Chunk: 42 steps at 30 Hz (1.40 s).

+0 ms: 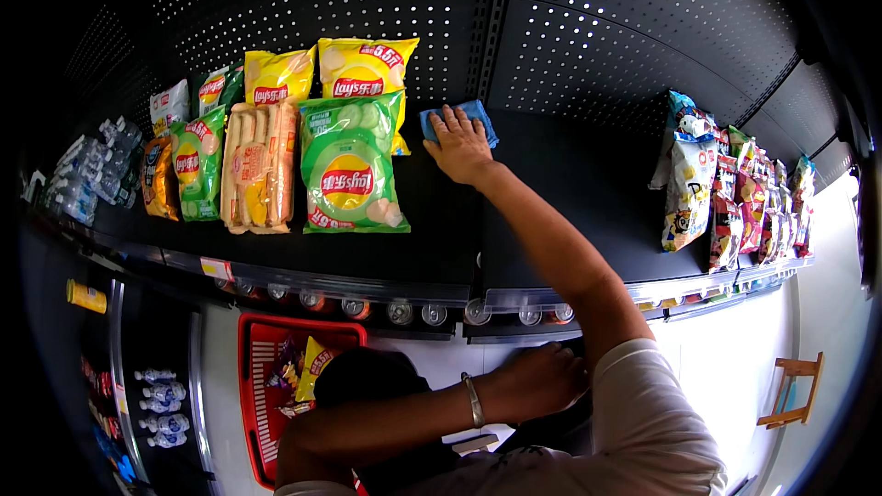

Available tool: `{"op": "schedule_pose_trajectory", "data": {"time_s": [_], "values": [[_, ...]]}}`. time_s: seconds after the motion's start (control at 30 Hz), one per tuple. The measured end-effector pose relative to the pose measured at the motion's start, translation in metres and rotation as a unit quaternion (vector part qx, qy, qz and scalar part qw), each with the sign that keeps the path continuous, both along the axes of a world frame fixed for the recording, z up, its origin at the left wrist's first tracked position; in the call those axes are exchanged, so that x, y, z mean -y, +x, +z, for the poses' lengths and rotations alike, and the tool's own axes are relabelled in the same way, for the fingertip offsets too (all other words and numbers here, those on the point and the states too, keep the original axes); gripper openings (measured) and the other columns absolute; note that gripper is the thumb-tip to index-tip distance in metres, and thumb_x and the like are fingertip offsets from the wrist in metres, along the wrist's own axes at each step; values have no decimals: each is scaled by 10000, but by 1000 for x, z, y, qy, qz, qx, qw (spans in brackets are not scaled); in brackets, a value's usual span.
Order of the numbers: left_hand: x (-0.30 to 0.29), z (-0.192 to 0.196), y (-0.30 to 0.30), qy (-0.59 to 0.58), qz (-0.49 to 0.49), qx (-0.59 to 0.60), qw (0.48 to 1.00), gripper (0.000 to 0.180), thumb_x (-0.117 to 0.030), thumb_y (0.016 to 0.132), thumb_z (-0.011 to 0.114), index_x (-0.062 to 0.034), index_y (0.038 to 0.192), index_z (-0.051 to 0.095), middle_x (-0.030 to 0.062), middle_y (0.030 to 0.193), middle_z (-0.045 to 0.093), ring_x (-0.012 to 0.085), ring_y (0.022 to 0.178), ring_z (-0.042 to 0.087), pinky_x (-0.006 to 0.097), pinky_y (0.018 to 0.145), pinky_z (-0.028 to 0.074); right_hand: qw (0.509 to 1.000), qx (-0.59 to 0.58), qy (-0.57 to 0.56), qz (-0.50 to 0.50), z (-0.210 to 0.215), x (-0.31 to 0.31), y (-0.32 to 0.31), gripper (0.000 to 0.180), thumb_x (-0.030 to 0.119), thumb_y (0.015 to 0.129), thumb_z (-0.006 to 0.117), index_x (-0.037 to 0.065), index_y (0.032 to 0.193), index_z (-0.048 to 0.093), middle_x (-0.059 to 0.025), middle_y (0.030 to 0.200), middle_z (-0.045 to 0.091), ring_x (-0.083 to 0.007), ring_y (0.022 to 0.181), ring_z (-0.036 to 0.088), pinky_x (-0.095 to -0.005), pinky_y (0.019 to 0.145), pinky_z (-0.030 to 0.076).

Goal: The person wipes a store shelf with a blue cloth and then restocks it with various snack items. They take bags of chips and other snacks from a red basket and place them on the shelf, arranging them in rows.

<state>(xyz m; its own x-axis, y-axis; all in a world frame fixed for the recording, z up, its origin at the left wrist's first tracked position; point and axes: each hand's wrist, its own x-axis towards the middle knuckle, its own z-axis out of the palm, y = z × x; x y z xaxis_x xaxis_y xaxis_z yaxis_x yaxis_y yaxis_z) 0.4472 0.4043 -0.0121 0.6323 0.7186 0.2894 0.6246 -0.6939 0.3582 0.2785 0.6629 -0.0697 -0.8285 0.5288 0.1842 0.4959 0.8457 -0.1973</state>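
My right hand (458, 142) lies flat on a folded blue cloth (483, 116), pressing it against the black shelf (542, 165) close to the perforated back panel. Its fingers are stretched out and slightly apart. To its left stand a green chip bag (352, 161) and, behind that, a yellow chip bag (367, 60). Lower down, near my right upper arm, my left hand (540, 380) is curled closed, with a metal bracelet (474, 401) at the wrist. Whatever its fingers may hold is hidden.
Left on the shelf are a pack of bread rolls (259, 168), more chip bags and clear wrapped bottles (96, 165); at right stand several snack bags (691, 188). Drink cans (400, 312) line the shelf below. On the floor are a red basket (248, 395) with snacks and a wooden stool (792, 392).
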Motion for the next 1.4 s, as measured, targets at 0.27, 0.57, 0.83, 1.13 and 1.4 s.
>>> {"op": "schedule_pose_trajectory", "data": {"time_s": [0.27, 0.57, 0.83, 1.13, 1.4], "values": [[5, 1, -3, 108, 42, -57, 992, 147, -141, 827, 594, -44, 935, 619, 57, 839, 628, 197, 844, 650, 310, 749, 518, 970, 45, 34, 238, 9, 46, 92, 638, 417, 1007, 452, 97, 1535, 290, -170, 1607, 225, -359, 1491, 190, -510, 1202, 157], [-7, -5, -3, 31, 42, 3, 999, 161, -52, 742, 624, -31, 901, 604, 114, 877, 644, 271, 847, 670, 383, 792, 533, 926, 103, -28, 361, 29, 112, 163, 564, 375, 1022, 419, 129, 1523, 338, -91, 1619, 237, -294, 1508, 159, -476, 1223, 99], [-15, -11, 2, 54, 52, -11, 997, 117, -77, 778, 659, -52, 883, 615, 105, 872, 639, 264, 831, 670, 378, 769, 528, 965, 91, -1, 245, 18, 81, 222, 567, 369, 1009, 464, 200, 1535, 335, -68, 1627, 221, -267, 1513, 153, -481, 1224, 121], [-11, -12, -6, 60, 72, -42, 995, 129, -83, 768, 659, -63, 884, 608, 87, 840, 620, 253, 815, 661, 366, 770, 522, 989, 67, 9, 135, 21, 78, 273, 560, 418, 999, 488, 191, 1504, 398, -101, 1601, 281, -283, 1495, 211, -513, 1210, 144], [-11, -12, -2, 53, 65, -38, 996, 90, -88, 817, 610, -49, 896, 591, 114, 881, 638, 269, 832, 674, 387, 783, 526, 985, 31, 20, 168, 12, 90, 192, 647, 442, 975, 518, 19, 1451, 410, -201, 1564, 311, -335, 1472, 251, -484, 1201, 185]]}}
